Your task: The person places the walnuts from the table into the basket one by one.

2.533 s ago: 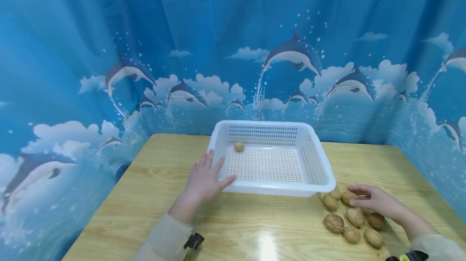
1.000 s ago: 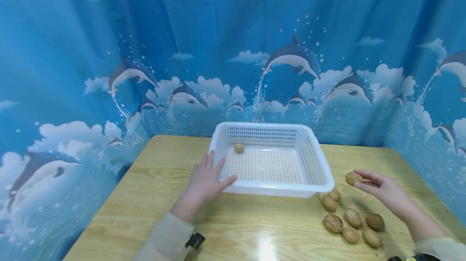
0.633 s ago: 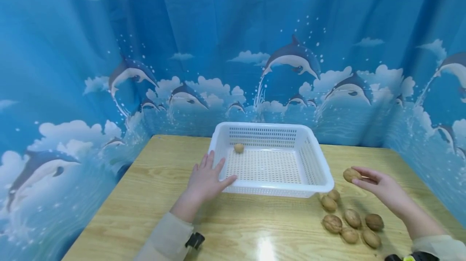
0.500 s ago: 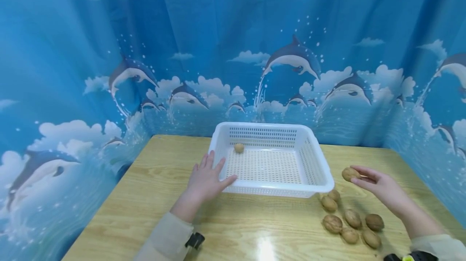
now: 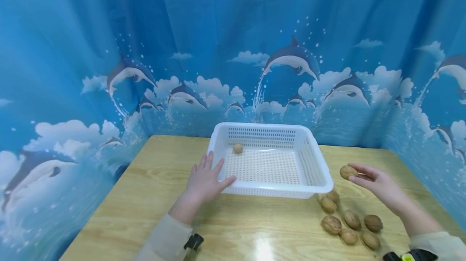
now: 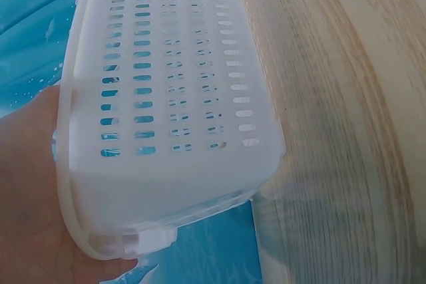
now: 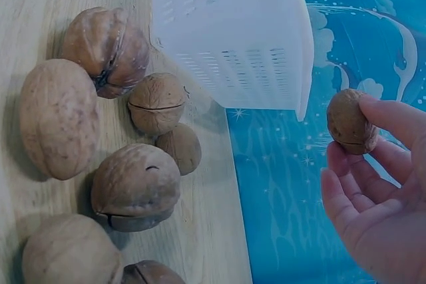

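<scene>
A single walnut [image 5: 348, 172] hangs in the pinch of a right hand [image 5: 378, 182], thumb on one side and fingertips on the other, just past 3 o'clock of a white plastic basket [image 5: 280, 187] (12 pointing toward the curtain). The nut is outside the basket and apart from its wall. With only fingertips on a round shell, a slip appears the likeliest mishap: a loosened pinch could drop it onto the table [image 5: 174, 188], where it might roll. Carried too low, it could also knock the basket's 3 o'clock rim.

Inside the basket, at 10 o'clock, a second walnut [image 5: 238, 148] rests on the slatted floor; a jolt might set it rolling.

At 4 o'clock, seven loose walnuts [image 5: 331, 225] lie on the wood, two just beside the basket's near corner, where a shove of the basket or a low forearm could scatter them.

Between 8 and 9 o'clock, a left hand [image 5: 204, 180] lies over the rim, fingers straight and spread, grasping nothing; uneven pressure there could skew the basket. Beyond, at 12, hangs a dolphin-print curtain [image 5: 225, 50].
</scene>
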Action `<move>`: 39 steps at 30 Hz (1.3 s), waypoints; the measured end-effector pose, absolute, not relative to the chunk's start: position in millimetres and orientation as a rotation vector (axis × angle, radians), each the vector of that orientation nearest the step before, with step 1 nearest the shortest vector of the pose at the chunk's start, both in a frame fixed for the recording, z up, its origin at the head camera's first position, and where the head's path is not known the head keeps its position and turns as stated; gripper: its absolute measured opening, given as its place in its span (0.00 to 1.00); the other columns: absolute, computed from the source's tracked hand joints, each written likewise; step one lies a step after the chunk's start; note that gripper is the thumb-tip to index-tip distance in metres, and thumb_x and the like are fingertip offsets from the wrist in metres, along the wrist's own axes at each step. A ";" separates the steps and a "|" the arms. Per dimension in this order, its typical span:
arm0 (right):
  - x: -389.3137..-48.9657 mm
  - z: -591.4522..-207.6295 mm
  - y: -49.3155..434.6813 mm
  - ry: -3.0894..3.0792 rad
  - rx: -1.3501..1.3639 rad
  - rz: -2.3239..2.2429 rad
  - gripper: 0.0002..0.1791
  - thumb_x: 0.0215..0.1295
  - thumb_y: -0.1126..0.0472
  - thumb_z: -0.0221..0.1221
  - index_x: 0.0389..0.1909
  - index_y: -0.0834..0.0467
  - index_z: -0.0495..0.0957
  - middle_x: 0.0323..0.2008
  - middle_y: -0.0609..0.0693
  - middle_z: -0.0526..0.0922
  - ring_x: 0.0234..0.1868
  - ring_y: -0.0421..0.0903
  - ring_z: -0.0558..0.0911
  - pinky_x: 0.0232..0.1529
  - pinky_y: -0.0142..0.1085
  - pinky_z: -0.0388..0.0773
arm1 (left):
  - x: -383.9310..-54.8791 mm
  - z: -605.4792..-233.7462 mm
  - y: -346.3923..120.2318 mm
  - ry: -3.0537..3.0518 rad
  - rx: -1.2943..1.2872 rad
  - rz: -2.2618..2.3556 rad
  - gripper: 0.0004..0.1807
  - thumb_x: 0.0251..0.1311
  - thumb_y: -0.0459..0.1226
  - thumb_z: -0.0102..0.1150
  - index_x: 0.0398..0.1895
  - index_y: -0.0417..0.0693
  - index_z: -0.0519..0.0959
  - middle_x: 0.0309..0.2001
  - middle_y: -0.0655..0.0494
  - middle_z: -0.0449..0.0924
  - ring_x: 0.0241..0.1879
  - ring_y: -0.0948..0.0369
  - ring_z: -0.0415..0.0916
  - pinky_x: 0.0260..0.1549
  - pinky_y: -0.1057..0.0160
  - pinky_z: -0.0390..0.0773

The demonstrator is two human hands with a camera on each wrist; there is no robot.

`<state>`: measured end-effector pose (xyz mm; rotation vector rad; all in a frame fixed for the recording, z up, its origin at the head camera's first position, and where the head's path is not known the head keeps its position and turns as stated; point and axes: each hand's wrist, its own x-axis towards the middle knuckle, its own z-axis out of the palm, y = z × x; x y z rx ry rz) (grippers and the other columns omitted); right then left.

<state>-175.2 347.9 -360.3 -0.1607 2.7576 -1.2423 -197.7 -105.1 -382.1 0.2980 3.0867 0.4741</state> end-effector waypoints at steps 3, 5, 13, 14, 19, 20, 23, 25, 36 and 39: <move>-174.7 -356.8 345.0 2.749 -0.158 -1.248 0.38 0.69 0.46 0.50 0.69 0.66 0.54 0.63 0.69 0.62 0.55 0.53 0.74 0.51 0.56 0.71 | -197.0 -380.9 -106.3 3.081 0.298 0.479 0.44 0.58 0.68 0.40 0.71 0.52 0.57 0.73 0.43 0.37 0.71 0.44 0.35 0.64 0.39 0.41; -175.3 -355.2 342.9 2.757 -0.168 -1.241 0.37 0.68 0.46 0.50 0.69 0.66 0.54 0.63 0.69 0.62 0.57 0.64 0.69 0.50 0.56 0.72 | -195.8 -380.4 -106.6 3.074 0.291 0.479 0.45 0.57 0.68 0.39 0.71 0.53 0.56 0.73 0.43 0.37 0.71 0.44 0.34 0.64 0.39 0.41; -181.1 -345.7 333.4 2.808 -0.219 -1.229 0.36 0.68 0.47 0.51 0.68 0.66 0.56 0.62 0.69 0.64 0.55 0.64 0.71 0.48 0.55 0.73 | -195.6 -379.3 -104.4 3.074 0.319 0.510 0.45 0.57 0.69 0.38 0.71 0.52 0.57 0.73 0.44 0.36 0.71 0.45 0.34 0.64 0.39 0.41; -182.2 -344.7 330.7 2.811 -0.222 -1.224 0.36 0.68 0.46 0.51 0.68 0.66 0.57 0.61 0.69 0.65 0.55 0.64 0.71 0.49 0.56 0.73 | -195.9 -379.6 -104.3 3.075 0.319 0.506 0.45 0.57 0.69 0.38 0.71 0.52 0.57 0.73 0.43 0.36 0.71 0.45 0.34 0.64 0.39 0.41; -189.7 -339.6 314.1 2.789 -0.255 -1.224 0.37 0.67 0.46 0.53 0.67 0.66 0.58 0.62 0.69 0.64 0.57 0.66 0.69 0.51 0.58 0.70 | -195.8 -381.0 -105.6 3.070 0.303 0.473 0.45 0.57 0.69 0.39 0.71 0.52 0.57 0.73 0.43 0.37 0.71 0.44 0.35 0.64 0.39 0.43; -191.5 -337.9 310.8 2.785 -0.265 -1.229 0.37 0.67 0.46 0.53 0.67 0.66 0.58 0.62 0.69 0.64 0.58 0.66 0.69 0.52 0.58 0.70 | -195.9 -381.2 -105.7 3.067 0.294 0.470 0.45 0.57 0.69 0.39 0.71 0.53 0.57 0.73 0.43 0.37 0.71 0.44 0.34 0.64 0.39 0.43; -197.4 -332.2 302.4 2.779 -0.308 -1.247 0.36 0.67 0.48 0.53 0.67 0.67 0.58 0.63 0.68 0.63 0.59 0.65 0.68 0.53 0.58 0.69 | -196.7 -382.1 -105.6 3.074 0.289 0.477 0.45 0.57 0.69 0.39 0.71 0.53 0.57 0.73 0.43 0.37 0.71 0.44 0.34 0.64 0.39 0.43; -201.7 -328.8 297.4 2.776 -0.347 -1.252 0.35 0.67 0.49 0.53 0.67 0.66 0.59 0.63 0.68 0.63 0.59 0.65 0.68 0.53 0.58 0.69 | -197.2 -382.0 -105.9 3.082 0.298 0.482 0.45 0.57 0.69 0.39 0.71 0.52 0.58 0.73 0.43 0.37 0.71 0.44 0.35 0.64 0.38 0.43; -221.8 -317.0 269.8 2.746 -0.395 -1.221 0.37 0.65 0.45 0.54 0.66 0.66 0.60 0.62 0.67 0.65 0.58 0.63 0.70 0.53 0.55 0.71 | -197.3 -380.4 -106.8 3.085 0.300 0.490 0.45 0.57 0.68 0.39 0.71 0.52 0.58 0.73 0.43 0.38 0.71 0.44 0.34 0.63 0.38 0.44; -225.7 -314.6 262.6 2.728 -0.408 -1.228 0.37 0.65 0.46 0.55 0.66 0.66 0.60 0.62 0.67 0.66 0.58 0.62 0.71 0.53 0.53 0.71 | -197.4 -380.4 -107.1 3.091 0.309 0.500 0.44 0.58 0.68 0.39 0.71 0.51 0.58 0.73 0.42 0.38 0.71 0.44 0.35 0.63 0.38 0.45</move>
